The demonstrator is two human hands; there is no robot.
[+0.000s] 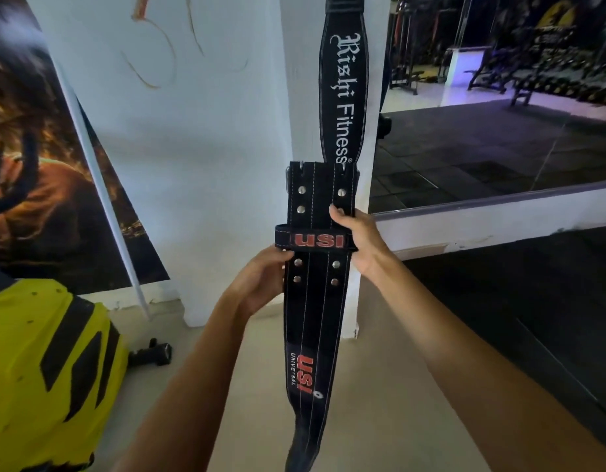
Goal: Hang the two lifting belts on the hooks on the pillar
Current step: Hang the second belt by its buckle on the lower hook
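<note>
Both hands — left hand (260, 281), right hand (358, 238) — seemingly clasped on USI belt (315, 301) edges, fingers partly hidden.

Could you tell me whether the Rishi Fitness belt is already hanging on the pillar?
Hanging. The Rishi Fitness belt dangles straight down the pillar, untouched by either hand; its hook is out of frame.

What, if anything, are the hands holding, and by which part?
Both hands hold the USI belt near its upper end: the left hand grips its left edge below the keeper loop, the right hand its right edge.
</note>
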